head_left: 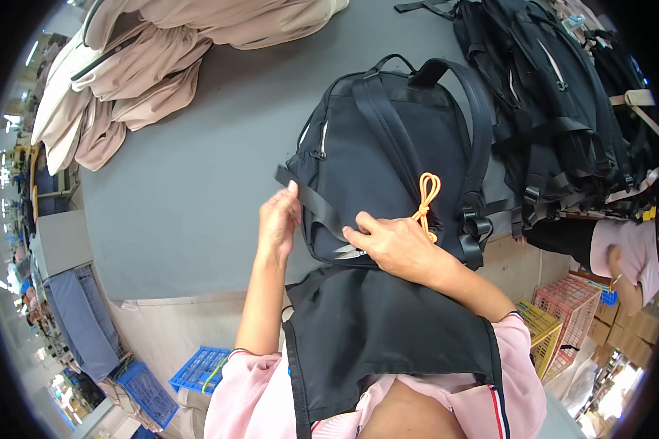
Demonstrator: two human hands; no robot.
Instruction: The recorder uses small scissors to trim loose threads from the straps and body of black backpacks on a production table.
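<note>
The strap (321, 208) is slanted ten-to-four o'clock. It is pinched at ten by the left hand (277, 222), at four by the right hand (397, 246)

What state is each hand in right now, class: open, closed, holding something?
Left hand: closed, pinching the black strap near its end.
Right hand: fingers curled at the strap, silver tool beneath; grip cannot be told.

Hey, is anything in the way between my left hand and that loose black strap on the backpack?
Nothing visible: the left hand pinches the black strap directly near its free end. Silver blades show beside the right hand, clear of that spot.
</note>
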